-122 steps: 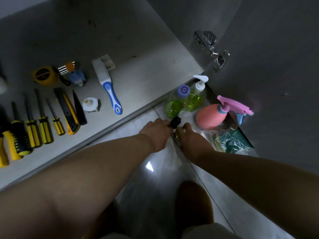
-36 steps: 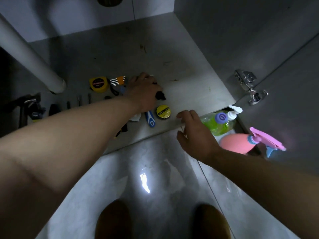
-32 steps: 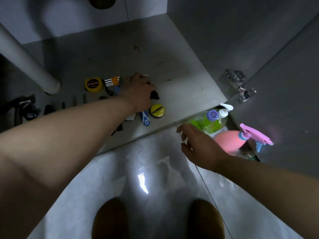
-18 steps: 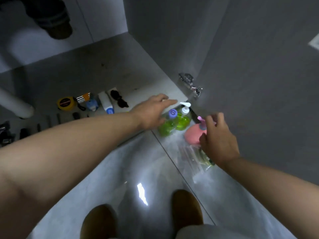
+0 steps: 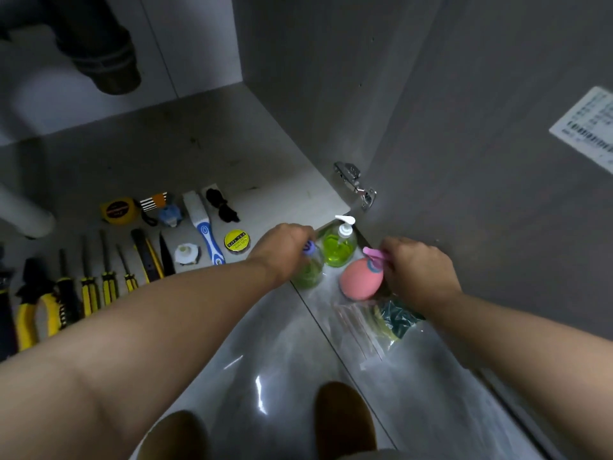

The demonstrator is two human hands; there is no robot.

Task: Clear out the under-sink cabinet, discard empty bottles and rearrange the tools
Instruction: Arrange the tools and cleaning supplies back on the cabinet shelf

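Note:
Three bottles stand on the tiled floor by the cabinet's right corner. My left hand (image 5: 282, 249) is closed over the purple-capped green bottle (image 5: 310, 273). My right hand (image 5: 414, 270) grips the pink trigger head of the pink spray bottle (image 5: 360, 282). Between them, untouched, is a green pump bottle (image 5: 340, 247) with a white pump. Tools lie in rows on the cabinet floor (image 5: 275, 197): a yellow tape measure (image 5: 118, 210), a blue-handled brush (image 5: 204, 227), a yellow tape roll (image 5: 237, 240), several yellow screwdrivers (image 5: 99, 280) and pliers (image 5: 31, 310).
A clear plastic bag (image 5: 381, 322) with green contents lies on the floor under my right wrist. The open cabinet door (image 5: 497, 161) stands at right, its hinge (image 5: 356, 187) above the bottles. A dark drain pipe (image 5: 106, 58) hangs at the back left. My shoes (image 5: 343, 423) are below.
My left hand left the tools on the cabinet floor, swung right and closed on the purple-capped bottle. My right hand moved from the cabinet edge onto the pink sprayer.

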